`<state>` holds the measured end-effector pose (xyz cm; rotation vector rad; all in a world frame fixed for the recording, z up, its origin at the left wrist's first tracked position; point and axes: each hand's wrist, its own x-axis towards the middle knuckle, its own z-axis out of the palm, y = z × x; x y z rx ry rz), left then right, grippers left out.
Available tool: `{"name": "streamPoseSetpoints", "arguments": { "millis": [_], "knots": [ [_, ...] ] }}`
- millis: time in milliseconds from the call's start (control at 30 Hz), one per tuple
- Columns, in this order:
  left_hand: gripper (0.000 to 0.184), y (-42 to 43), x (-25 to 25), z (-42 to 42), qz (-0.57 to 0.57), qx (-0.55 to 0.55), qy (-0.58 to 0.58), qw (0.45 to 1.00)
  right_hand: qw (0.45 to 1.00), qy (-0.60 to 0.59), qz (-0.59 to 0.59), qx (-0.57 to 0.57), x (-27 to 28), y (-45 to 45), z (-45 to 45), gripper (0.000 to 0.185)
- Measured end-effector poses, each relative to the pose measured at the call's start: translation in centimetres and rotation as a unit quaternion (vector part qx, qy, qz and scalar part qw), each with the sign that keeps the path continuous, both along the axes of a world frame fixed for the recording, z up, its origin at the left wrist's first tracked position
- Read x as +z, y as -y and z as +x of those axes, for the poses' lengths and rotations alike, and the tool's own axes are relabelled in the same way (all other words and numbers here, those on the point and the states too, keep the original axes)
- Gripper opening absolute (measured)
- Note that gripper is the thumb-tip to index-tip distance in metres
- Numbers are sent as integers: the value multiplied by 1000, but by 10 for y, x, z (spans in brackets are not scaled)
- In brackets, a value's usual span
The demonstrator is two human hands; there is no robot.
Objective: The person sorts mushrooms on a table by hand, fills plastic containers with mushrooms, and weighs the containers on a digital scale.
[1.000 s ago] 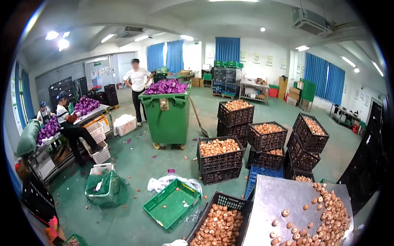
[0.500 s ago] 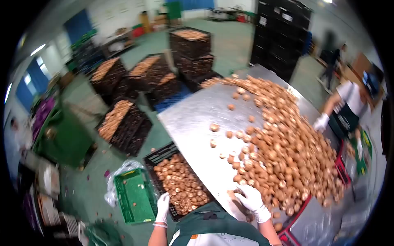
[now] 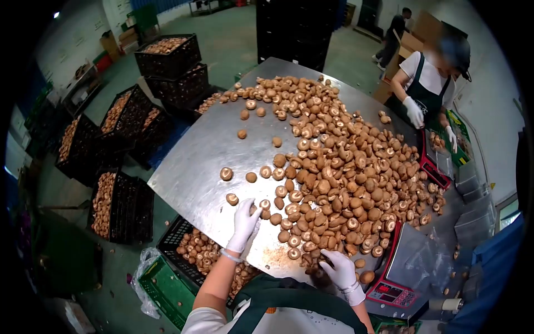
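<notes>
Right at the near side of the pale metal bench, both my hands are in thin white gloves. My left hand is over the bare metal at the left edge of the heap of brown-capped mushrooms, its thumb and fingers partly bent beside a loose mushroom; I cannot tell whether they pinch it. My right hand is at the near edge of the heap, fingers spread and reaching over the mushrooms there.

The heap covers the middle and right of the bench, with a few loose mushrooms scattered to its left. Just right of my right hand sits a red-framed scale with a flat grey top, a crumpled clear plastic bag on it. Below the bench's left edge, a black slatted plastic crate holds more mushrooms, and a shallow green plastic crate lies beside it on the green floor. Across the bench stands a co-worker in a dark apron, also wearing white gloves.
</notes>
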<state>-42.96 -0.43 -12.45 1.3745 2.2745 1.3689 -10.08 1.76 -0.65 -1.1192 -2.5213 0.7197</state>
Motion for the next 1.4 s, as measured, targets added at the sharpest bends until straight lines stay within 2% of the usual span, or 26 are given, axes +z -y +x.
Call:
{"name": "streamPoseSetpoints", "arguments": {
  "millis": [67,133,167,333,367,400,433,467,533,567,667,700,767,800,833,867,900,933,1000,1033,1067,1133,1200,1267,1333,1400],
  "knots": [
    [40,-21,0,5,-10,-8,22,1000,1000,11,-18,-21,-5,-1,1,34],
    [37,-31,5,8,-67,-47,-89,993,999,27,-34,-27,-2,-4,-7,34],
    [32,-34,2,4,-99,-54,-54,992,999,19,-45,-11,1,-6,-14,34],
    [22,-18,-7,-3,-62,-80,51,994,995,5,-71,68,-2,-29,-50,32],
    [19,-15,-13,-2,34,-53,248,967,993,-6,-93,74,1,-40,-64,31],
    [16,-12,-17,0,128,-21,432,892,991,-94,-49,77,1,-50,-79,29],
    [14,-6,13,2,111,5,398,911,984,-144,-47,89,-10,-65,-91,29],
    [18,0,2,-3,96,45,482,870,987,-98,-104,78,-7,-78,-107,28],
    [21,11,29,-6,100,68,513,850,995,-57,-30,81,-24,-98,-141,23],
    [24,15,32,-4,134,92,529,833,995,-37,-21,93,-23,-104,-158,21],
    [25,59,30,-23,107,108,531,834,989,-14,65,133,-51,-111,-195,16],
    [27,73,37,-28,108,120,517,841,988,-14,63,137,-59,-110,-200,16],
    [30,103,54,-38,113,151,481,856,972,140,89,169,-75,-109,-206,19],
    [24,120,48,-44,148,203,479,841,972,140,87,168,-84,-108,-208,19],
    [24,158,7,-64,70,221,456,859,976,114,106,155,-94,-108,-207,20],
    [24,172,11,-69,-80,236,233,940,979,90,127,134,-98,-107,-204,20],
    [21,185,9,-72,-116,233,78,962,989,24,82,121,-91,-99,-199,19],
    [24,184,24,-69,-155,252,56,953,989,84,13,120,-72,-88,-203,17],
    [27,176,29,-68,-141,230,-27,962,977,-125,-37,168,-99,-54,-206,17],
    [32,161,37,-63,-124,213,4,969,972,-63,-62,217,-57,-39,-200,24],
    [36,144,41,-56,-126,193,26,973,942,-90,-213,242,-31,-28,-193,38],
    [41,112,44,-43,-150,84,-63,983,951,-126,-105,261,-26,-13,-165,52],
    [54,81,63,-11,-172,-18,-79,982,976,-75,-107,174,-19,-18,-116,60],
    [65,69,65,19,-189,-135,-135,963,989,-118,-49,70,-7,-29,-54,68],
    [80,66,60,46,-205,-229,-151,940,995,-40,7,-90,-10,-5,18,80],
    [89,66,52,72,-203,-295,-176,917,987,62,-16,-146,-11,24,67,90]
  ]
}}
